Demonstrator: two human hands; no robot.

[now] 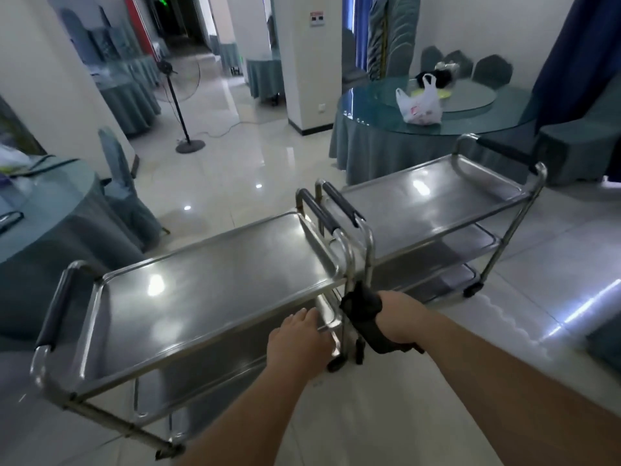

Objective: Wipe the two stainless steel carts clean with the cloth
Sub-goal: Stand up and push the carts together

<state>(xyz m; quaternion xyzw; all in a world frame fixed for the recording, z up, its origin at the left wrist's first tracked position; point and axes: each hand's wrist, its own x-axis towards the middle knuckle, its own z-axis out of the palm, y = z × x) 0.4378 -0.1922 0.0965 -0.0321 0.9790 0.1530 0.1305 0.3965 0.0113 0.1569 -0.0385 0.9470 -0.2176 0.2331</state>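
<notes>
The right hand (398, 317) is closed around a dark cloth (364, 317), and the cloth hides most of its fingers. It is hard to tell if the cloth touches the metal post beside it or only hangs near it. The left hand (299, 341) lies flat with fingers spread loosely, holding nothing, on the edge of a lower shelf of the near cart (215, 290). Its fingertips are partly blurred.

There are two shiny steel carts. The far cart (433, 196) stands end to end with the near one, their dark handles just beside each other. Each cart has shelves below the top tray, but the near cart's lowest part is cut off and dim.

The floor (218, 176) is pale, glossy tile with light spots on it. Around the carts stand round tables with blue-green covers. On the back table (369, 109) sits one white plastic bag (418, 105). One standing fan (178, 85) is near a white pillar (305, 62). Things on the left table are too blurred to name.
</notes>
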